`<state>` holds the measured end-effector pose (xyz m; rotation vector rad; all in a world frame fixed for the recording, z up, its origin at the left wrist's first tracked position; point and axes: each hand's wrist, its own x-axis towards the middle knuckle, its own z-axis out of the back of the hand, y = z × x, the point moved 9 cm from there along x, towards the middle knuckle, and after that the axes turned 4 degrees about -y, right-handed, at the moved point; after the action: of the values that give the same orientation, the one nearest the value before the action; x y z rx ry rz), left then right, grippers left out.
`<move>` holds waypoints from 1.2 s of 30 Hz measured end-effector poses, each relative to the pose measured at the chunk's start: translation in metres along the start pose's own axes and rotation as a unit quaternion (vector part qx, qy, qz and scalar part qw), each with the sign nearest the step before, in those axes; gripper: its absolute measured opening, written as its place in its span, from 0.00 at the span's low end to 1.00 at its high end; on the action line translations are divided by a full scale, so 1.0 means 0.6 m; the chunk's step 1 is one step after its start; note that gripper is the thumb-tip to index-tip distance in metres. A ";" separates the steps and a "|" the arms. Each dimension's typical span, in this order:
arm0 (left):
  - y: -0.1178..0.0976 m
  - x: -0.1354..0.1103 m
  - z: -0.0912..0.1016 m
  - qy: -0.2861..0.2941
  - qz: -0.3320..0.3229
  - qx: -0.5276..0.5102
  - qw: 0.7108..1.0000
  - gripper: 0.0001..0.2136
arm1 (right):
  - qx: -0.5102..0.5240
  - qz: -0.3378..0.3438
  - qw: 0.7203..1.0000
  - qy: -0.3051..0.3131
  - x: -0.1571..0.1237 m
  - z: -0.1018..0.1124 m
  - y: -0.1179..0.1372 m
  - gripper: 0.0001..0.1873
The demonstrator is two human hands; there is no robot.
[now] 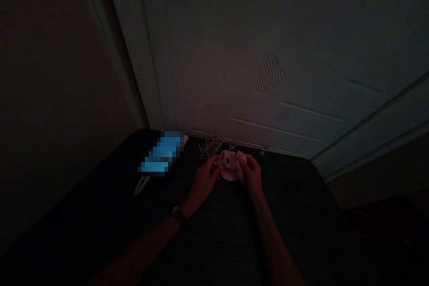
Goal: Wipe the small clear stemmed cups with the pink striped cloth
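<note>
The scene is very dark. My left hand (205,179), with a watch on its wrist, has its fingers closed around a small clear glass (219,161). My right hand (252,178) pinches a pale pinkish cloth (240,164), which looks soft and folded. Between and below the hands is a pinkish rounded piece (230,175) with a small dark mark above it; whether it belongs to the same cloth I cannot tell. Just beyond my left hand stand several small clear glasses (211,144) close together. Another little glass (232,145) is to their right.
A lit screen (162,154), blurred out, lies at the left of the dark table (214,237), with a pale thin object (142,185) by its near end. A small shiny object (264,151) is at the back right. Behind rises a pale panel (221,44) with raised hearts.
</note>
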<state>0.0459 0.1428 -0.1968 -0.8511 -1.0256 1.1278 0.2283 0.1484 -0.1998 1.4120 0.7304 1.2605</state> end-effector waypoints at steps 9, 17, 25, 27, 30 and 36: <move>-0.002 -0.002 -0.011 0.035 -0.008 0.005 0.999 0.13 | -0.091 0.070 0.992 0.047 -0.015 -0.028 0.032 0.12; -0.017 -0.011 -0.035 0.107 -0.061 0.039 0.992 0.09 | -0.137 0.112 0.981 0.080 -0.022 -0.038 0.052 0.12; -0.015 -0.017 -0.040 0.135 -0.085 0.046 0.986 0.09 | -0.165 0.115 0.975 0.097 -0.017 -0.036 0.047 0.12; -0.013 -0.017 -0.040 0.134 -0.077 0.044 0.987 0.09 | -0.166 0.109 0.976 0.092 -0.016 -0.032 0.043 0.12; -0.008 -0.015 -0.037 0.119 -0.059 0.043 0.990 0.10 | -0.159 0.095 0.980 0.079 -0.014 -0.025 0.036 0.12; 0.009 -0.005 -0.027 0.081 -0.010 0.039 0.996 0.12 | -0.111 0.052 0.988 0.089 -0.011 -0.029 0.017 0.14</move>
<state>0.0594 0.1404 -0.2075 -0.8533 -0.8501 1.0567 0.2084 0.1450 -0.1940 1.1792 0.6207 1.5156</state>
